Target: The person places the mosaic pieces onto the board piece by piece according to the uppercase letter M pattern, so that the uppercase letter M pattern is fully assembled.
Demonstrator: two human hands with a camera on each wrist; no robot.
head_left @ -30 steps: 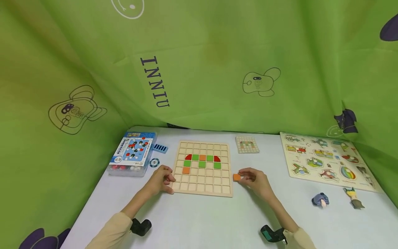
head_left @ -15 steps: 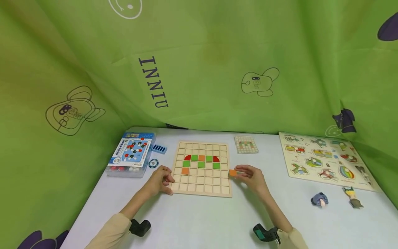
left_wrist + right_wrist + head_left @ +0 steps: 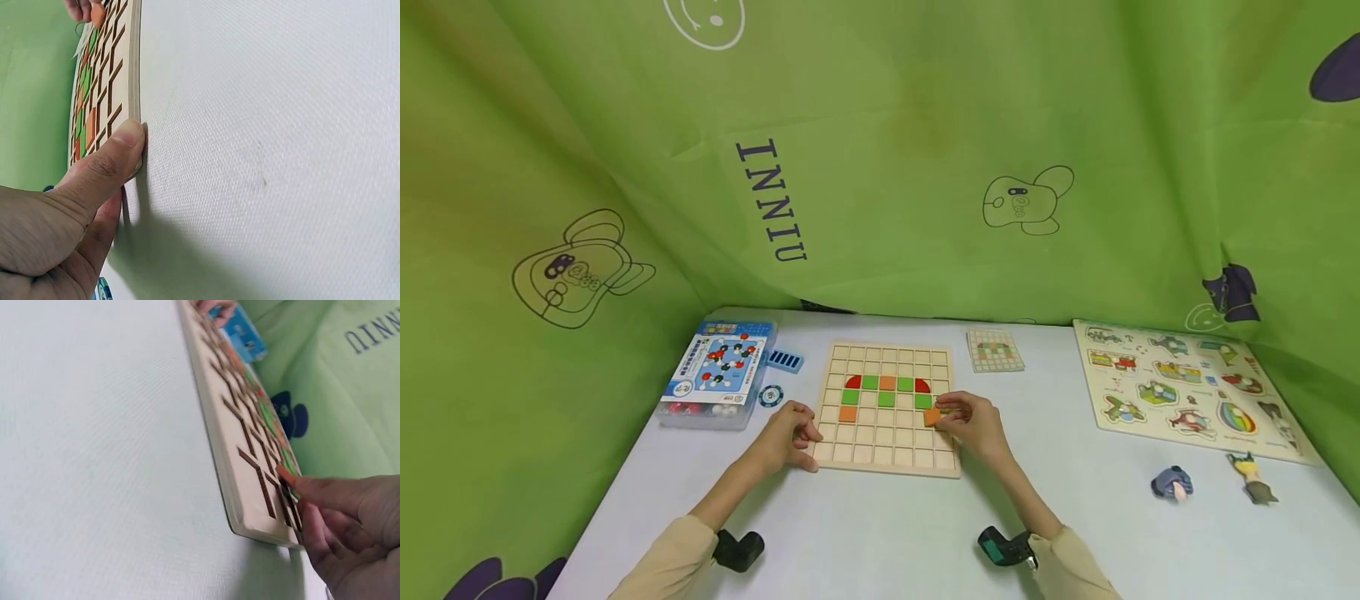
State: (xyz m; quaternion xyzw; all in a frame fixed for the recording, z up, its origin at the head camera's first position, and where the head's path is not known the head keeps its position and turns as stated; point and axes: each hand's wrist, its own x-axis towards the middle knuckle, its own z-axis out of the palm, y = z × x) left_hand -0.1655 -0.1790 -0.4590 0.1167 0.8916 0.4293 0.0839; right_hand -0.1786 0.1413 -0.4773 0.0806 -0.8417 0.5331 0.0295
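A square wooden grid board (image 3: pixel 880 455) lies on the table, with red, green and orange tiles set in its upper and middle cells. My left hand (image 3: pixel 785 438) holds the board's near left corner, thumb (image 3: pixel 127 134) on the front edge and fingers along the left side. Between thumb and fingertips, my right hand (image 3: pixel 976 427) pinches an orange square tile (image 3: pixel 932 417). That tile is tilted over the board's right part, just below a green tile (image 3: pixel 923 402). In the right wrist view the fingers partly cover the pinched tile (image 3: pixel 287 475).
Behind the board to the right lies a small pattern card (image 3: pixel 995 350). A boxed molecule set (image 3: pixel 718 372), a blue slotted piece (image 3: pixel 785 360) and a round chip (image 3: pixel 771 396) are at left. At right lie a picture puzzle board (image 3: pixel 1195 392) and two small figures (image 3: pixel 1172 483).
My right hand has moved left with the orange tile, from beside the board's right edge to over its right-hand cells. The left hand stays at the corner.
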